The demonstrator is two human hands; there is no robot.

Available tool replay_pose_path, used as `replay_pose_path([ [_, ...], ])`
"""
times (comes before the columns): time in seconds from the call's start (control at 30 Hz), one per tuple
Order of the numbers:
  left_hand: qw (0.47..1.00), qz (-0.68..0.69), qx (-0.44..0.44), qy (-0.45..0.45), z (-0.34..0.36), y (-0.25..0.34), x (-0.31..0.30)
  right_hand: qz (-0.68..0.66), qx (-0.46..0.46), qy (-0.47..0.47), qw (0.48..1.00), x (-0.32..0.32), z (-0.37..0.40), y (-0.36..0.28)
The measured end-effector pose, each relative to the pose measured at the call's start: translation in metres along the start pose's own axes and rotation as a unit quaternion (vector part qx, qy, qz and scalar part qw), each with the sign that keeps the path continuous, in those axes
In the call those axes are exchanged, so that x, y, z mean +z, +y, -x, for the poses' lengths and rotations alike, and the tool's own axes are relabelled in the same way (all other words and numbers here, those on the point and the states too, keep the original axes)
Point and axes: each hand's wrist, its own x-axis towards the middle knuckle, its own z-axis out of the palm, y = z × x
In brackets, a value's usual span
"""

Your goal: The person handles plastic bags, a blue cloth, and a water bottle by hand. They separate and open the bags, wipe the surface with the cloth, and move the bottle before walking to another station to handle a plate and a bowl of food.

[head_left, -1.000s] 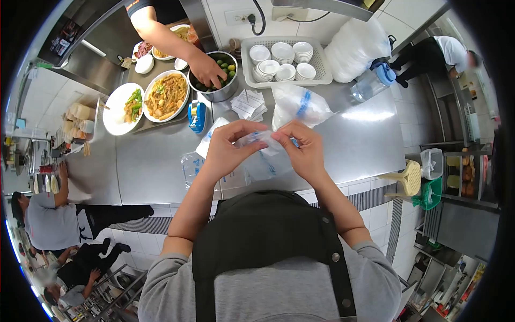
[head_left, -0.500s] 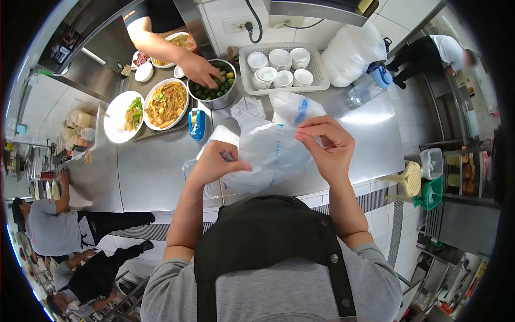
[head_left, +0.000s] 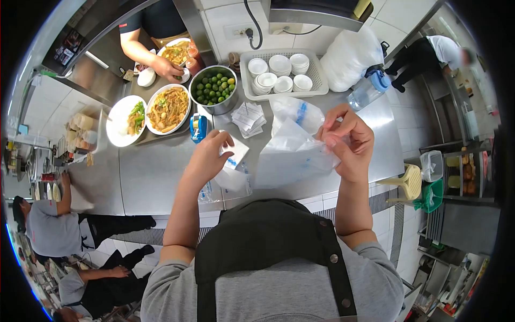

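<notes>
My right hand (head_left: 350, 144) pinches the upper right edge of a thin translucent plastic bag (head_left: 295, 161) with faint blue print. The bag hangs spread over the steel counter. To its left, my left hand (head_left: 208, 156) is off the bag, its fingers curved and its thumb apart, with nothing visible in it. Beside those fingers lies a folded white stack of plastic (head_left: 237, 150) with a blue mark. Crumpled clear plastic (head_left: 232, 180) rests just below. Behind the held bag is another white plastic bundle (head_left: 298, 114) with blue print.
Paper slips (head_left: 248, 119) sit on a spike near a blue tape dispenser (head_left: 198, 129). Behind are a steel pot of green citrus (head_left: 214, 88), a basket (head_left: 316, 91) of small white bowls and noodle plates (head_left: 167, 109). A co-worker's hand (head_left: 169, 70) reaches over a tray.
My left hand has let go of the bag and moved left. My right hand has moved right, drawing the bag along. The co-worker's hand has left the citrus pot for a small white dish.
</notes>
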Motion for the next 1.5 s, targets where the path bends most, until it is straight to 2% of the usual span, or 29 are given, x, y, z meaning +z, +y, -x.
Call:
replay_pose_path([
  [0.03, 0.997, -0.062, -0.017, 0.043, 0.0, 0.006, -0.003, 0.098, -0.031, -0.025, 0.994, -0.002, -0.005, -0.004],
  [0.07, 0.997, -0.015, 0.017, 0.079, -0.003, 0.012, -0.006, 0.195, -0.059, -0.048, 0.978, -0.002, -0.008, -0.006],
  [0.13, 0.982, 0.082, 0.078, 0.15, -0.01, 0.049, -0.024, 0.26, -0.04, -0.089, 0.961, 0.003, -0.012, -0.004],
  [0.17, 0.977, 0.13, 0.113, 0.128, -0.011, 0.07, -0.034, 0.292, -0.031, -0.113, 0.949, 0.007, -0.013, -0.002],
  [0.23, 0.966, 0.185, 0.145, 0.112, -0.016, 0.104, -0.027, 0.287, -0.023, -0.123, 0.95, 0.015, -0.013, 0.002],
  [0.3, 0.956, 0.263, 0.119, 0.051, -0.017, 0.109, -0.024, 0.281, -0.021, -0.128, 0.951, 0.018, -0.014, 0.006],
  [0.37, 0.93, 0.361, 0.037, -0.066, -0.022, 0.098, -0.016, 0.278, -0.019, -0.115, 0.953, 0.013, -0.011, 0.006],
  [0.47, 0.893, 0.413, 0.061, -0.166, -0.019, 0.075, 0.009, 0.172, 0.007, -0.102, 0.98, -0.003, -0.001, 0.009],
  [0.5, 0.889, 0.401, 0.056, -0.212, -0.016, 0.071, 0.013, 0.056, 0.025, -0.111, 0.992, -0.009, 0.003, 0.009],
  [0.57, 0.882, 0.4, 0.115, -0.22, -0.017, 0.063, 0.021, -0.18, 0.058, -0.128, 0.974, -0.018, 0.013, 0.009],
  [0.6, 0.878, 0.399, 0.143, -0.223, -0.017, 0.063, 0.021, -0.214, 0.069, -0.12, 0.967, -0.021, 0.017, 0.012],
  [0.67, 0.862, 0.438, 0.196, -0.166, -0.018, 0.067, 0.016, -0.283, 0.087, -0.105, 0.949, -0.027, 0.025, 0.021],
  [0.73, 0.824, 0.493, 0.262, -0.1, -0.026, 0.071, 0.011, -0.111, 0.131, -0.104, 0.98, -0.038, 0.031, 0.027],
  [0.77, 0.83, 0.481, 0.261, -0.107, -0.03, 0.068, 0.011, -0.023, 0.152, -0.102, 0.983, -0.042, 0.034, 0.031],
  [0.8, 0.836, 0.47, 0.259, -0.114, -0.034, 0.064, 0.012, -0.003, 0.162, -0.092, 0.983, -0.043, 0.038, 0.036],
  [0.87, 0.86, 0.466, 0.173, -0.114, -0.036, 0.065, 0.013, 0.035, 0.181, -0.072, 0.98, -0.044, 0.043, 0.042],
  [0.93, 0.877, 0.469, -0.002, -0.1, -0.034, 0.078, 0.01, 0.014, 0.151, -0.017, 0.988, -0.048, 0.045, 0.041],
  [0.97, 0.898, 0.434, 0.018, -0.073, -0.038, 0.078, 0.012, 0.003, 0.136, 0.01, 0.991, -0.05, 0.046, 0.041],
  [1.03, 0.93, 0.362, 0.06, -0.02, -0.052, 0.073, 0.019, 0.078, 0.09, 0.085, 0.989, -0.045, 0.039, 0.042],
  [1.17, 0.949, 0.214, 0.107, 0.203, -0.085, 0.077, 0.03, 0.178, 0.055, 0.212, 0.959, -0.021, 0.018, 0.051],
  [1.27, 0.951, 0.165, 0.096, 0.244, -0.106, 0.064, 0.047, 0.235, 0.138, 0.224, 0.935, -0.017, 0.01, 0.056],
  [1.4, 0.973, 0.184, -0.002, 0.141, -0.111, 0.061, 0.043, 0.287, 0.154, 0.221, 0.919, -0.022, 0.005, 0.062],
  [1.5, 0.934, 0.324, -0.148, -0.036, -0.118, 0.059, 0.03, 0.291, 0.175, 0.192, 0.921, -0.044, 0.003, 0.081],
])
